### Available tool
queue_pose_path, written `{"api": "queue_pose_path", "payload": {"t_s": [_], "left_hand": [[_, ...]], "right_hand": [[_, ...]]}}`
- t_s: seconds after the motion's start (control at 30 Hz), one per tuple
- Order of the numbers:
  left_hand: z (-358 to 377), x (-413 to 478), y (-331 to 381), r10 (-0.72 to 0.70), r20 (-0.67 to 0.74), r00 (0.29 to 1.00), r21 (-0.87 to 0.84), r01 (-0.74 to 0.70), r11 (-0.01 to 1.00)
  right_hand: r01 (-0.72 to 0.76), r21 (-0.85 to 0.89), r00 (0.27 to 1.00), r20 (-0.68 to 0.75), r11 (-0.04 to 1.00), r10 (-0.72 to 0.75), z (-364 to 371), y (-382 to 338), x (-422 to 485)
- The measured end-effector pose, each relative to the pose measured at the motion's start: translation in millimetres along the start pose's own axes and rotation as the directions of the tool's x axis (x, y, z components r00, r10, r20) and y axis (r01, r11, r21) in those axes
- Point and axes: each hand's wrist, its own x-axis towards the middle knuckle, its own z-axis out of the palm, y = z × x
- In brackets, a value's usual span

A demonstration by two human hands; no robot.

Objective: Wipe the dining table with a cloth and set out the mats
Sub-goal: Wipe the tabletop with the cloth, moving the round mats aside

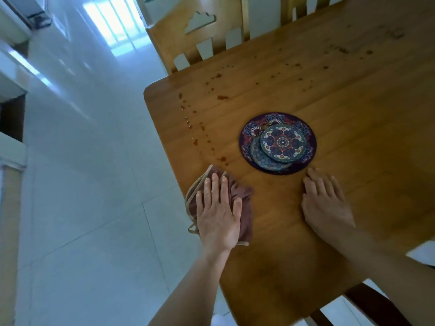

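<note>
Head view looks down on a crumpled reddish-brown cloth with pale beige edging (239,196), lying at the near left edge of the honey-coloured wooden worktop (353,102). Its trim loops out right at that edge. The left hand (217,208) lies flat on top of the cloth, fingers straight and slightly spread, pressing it down. The right hand (327,201) rests palm down on the bare wood well to the right, holding nothing. Its fingers are relaxed and its fingertips sit just short of the mats.

Beyond both hands is a stack of round patterned mats. A large dark purple mat with a floral border (274,118) lies flat at the bottom. On it sits a smaller teal-blue round mat (256,154), and overlapping that is a small mat with a red, white and navy mandala design (283,142).

Reddish-brown drops and smears (222,97) run along the left side of the worktop and spread across its far part.

Behind the far edge stands a light wooden chair with a cut-out back (188,43). To the left is a glossy white tiled floor (94,184), with window light reflected on it.
</note>
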Motion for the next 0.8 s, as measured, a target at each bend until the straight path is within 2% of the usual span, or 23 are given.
{"api": "queue_pose_path", "payload": {"t_s": [0.07, 0.13, 0.17, 0.23, 0.33, 0.43, 0.5, 0.57, 0.63, 0.7, 0.8], "left_hand": [[-0.2, -13.5, 5.4, 0.019, 0.018, 1.000, -0.027, -0.018, 0.999], [-3.2, -22.3, 9.7, 0.012, 0.043, 0.999, -0.063, -0.010, 0.998], [-6.6, -24.2, 11.9, 0.010, 0.052, 0.999, -0.116, -0.004, 0.993], [-13.3, -23.6, 15.5, 0.002, 0.068, 0.998, -0.296, 0.018, 0.955], [-22.8, -17.9, 16.3, -0.009, 0.149, 0.989, -0.524, 0.087, 0.847], [-36.8, -4.1, 3.6, 0.062, 0.178, 0.982, -0.591, 0.056, 0.805], [-46.2, 13.4, -3.5, 0.149, 0.220, 0.964, -0.655, 0.033, 0.755], [-53.3, 31.3, -6.0, 0.274, 0.300, 0.914, -0.738, 0.040, 0.674], [-60.2, 43.4, 5.2, 0.422, 0.308, 0.853, -0.759, -0.048, 0.650], [-69.5, 48.8, 25.6, 0.527, 0.206, 0.825, -0.739, -0.222, 0.636], [-76.0, 53.8, 51.7, 0.544, 0.019, 0.839, -0.779, -0.328, 0.535]], "right_hand": [[-0.016, 0.015, 0.998, 0.053, 1.000, 0.015, -9.1, -20.1, -6.4], [0.026, 0.152, 0.995, 0.091, 0.988, -0.040, -14.7, -48.9, -17.7], [-0.013, 0.256, 0.992, 0.127, 0.967, -0.020, -18.2, -65.7, -22.3], [-0.221, 0.447, 0.964, 0.236, 0.867, 0.124, -21.1, -96.2, -25.7], [-0.397, 0.503, 0.908, 0.337, 0.768, 0.248, -19.4, -128.0, -21.3], [-0.474, 0.603, 0.874, 0.408, 0.642, 0.263, -28.0, -140.3, -16.4], [-0.482, 0.676, 0.876, 0.385, 0.558, 0.291, -38.6, -134.7, -13.4], [-0.441, 0.740, 0.895, 0.318, 0.508, 0.314, -55.1, -126.0, -11.3], [-0.361, 0.801, 0.915, 0.204, 0.478, 0.348, -76.0, -114.2, -9.7], [-0.274, 0.828, 0.924, 0.084, 0.490, 0.374, -97.9, -101.9, -9.6], [-0.190, 0.837, 0.908, -0.049, 0.513, 0.416, -126.2, -83.0, -21.1]]}}
